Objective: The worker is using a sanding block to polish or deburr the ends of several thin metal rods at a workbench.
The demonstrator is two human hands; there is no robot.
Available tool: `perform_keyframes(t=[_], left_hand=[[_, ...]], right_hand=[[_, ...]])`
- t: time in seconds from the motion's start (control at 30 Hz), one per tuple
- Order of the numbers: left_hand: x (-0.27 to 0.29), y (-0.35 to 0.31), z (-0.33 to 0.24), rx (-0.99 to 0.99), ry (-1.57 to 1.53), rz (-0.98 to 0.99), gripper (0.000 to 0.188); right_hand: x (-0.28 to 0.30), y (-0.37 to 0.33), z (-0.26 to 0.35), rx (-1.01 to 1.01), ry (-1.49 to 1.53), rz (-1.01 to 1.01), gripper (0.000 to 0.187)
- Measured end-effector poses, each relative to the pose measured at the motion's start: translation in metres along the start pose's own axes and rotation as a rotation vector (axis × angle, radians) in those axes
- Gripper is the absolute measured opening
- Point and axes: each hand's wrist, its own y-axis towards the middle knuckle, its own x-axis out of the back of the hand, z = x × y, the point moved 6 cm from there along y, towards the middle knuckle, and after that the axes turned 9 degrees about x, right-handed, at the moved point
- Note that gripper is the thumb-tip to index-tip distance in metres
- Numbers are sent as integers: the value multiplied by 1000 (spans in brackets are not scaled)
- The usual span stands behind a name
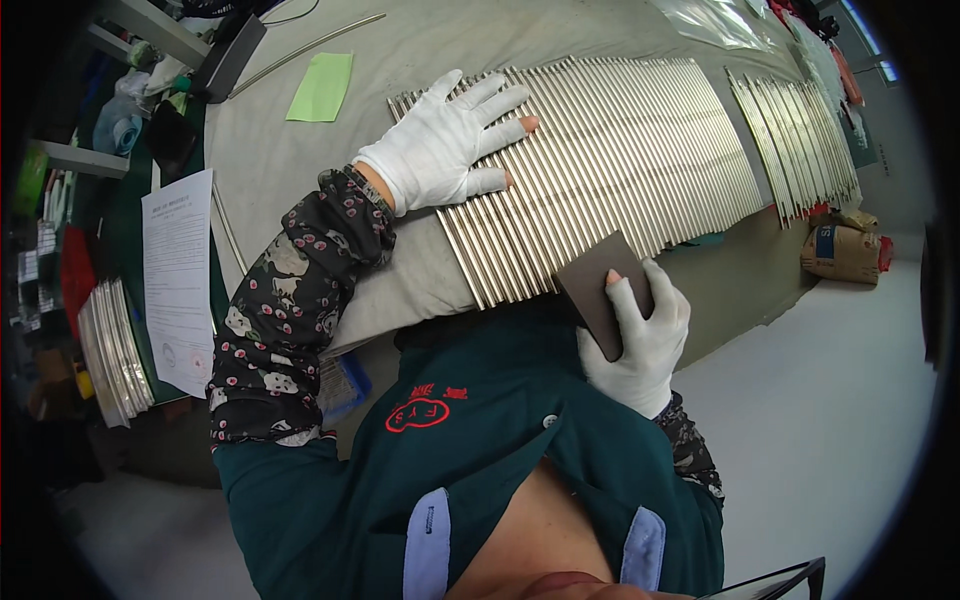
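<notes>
A wide row of shiny metal rods [610,150] lies side by side on the cloth-covered table. My left hand [440,145], in a white glove with some fingertips bare, rests flat with fingers spread over the rods at the row's left end. Close to my body, my right hand [645,335], gloved the same way, grips a flat grey-brown block [595,290] that looks like a sanding pad. The block's far corner overlaps the near ends of the rods; whether it presses on them I cannot tell.
A smaller group of rods [800,150] lies at the right. A green paper slip [320,88] and a thin loose rod [305,52] lie far left. A printed sheet [178,285] hangs beside the table, above wrapped rods [112,350]. A brown sack [843,253] stands right.
</notes>
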Motion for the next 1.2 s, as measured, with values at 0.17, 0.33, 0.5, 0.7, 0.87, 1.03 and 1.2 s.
perform_keyframes(t=[0.17, 0.33, 0.5, 0.7, 0.87, 1.03, 1.2], left_hand=[[3, 4, -4, 3, 5, 13, 66], [0, 0, 1, 9, -15, -28, 66], [4, 1, -2, 31, -28, 19, 65], [1, -4, 1, 30, -33, 3, 65], [6, -3, -3, 25, -24, 18, 65], [2, -4, 1, 25, -34, 20, 65], [5, -4, -2, 29, -37, 45, 66]], right_hand=[[-10, 32, 11, -9, -116, 53, 58], [-14, 30, 7, 8, -98, 78, 60], [14, -17, 0, -21, -73, 98, 65], [2, 2, 13, -33, -22, 72, 65], [-14, 35, 19, -18, -74, 71, 59], [-22, 40, 18, 12, -88, 119, 58], [-6, 25, 19, 18, -92, 145, 59]])
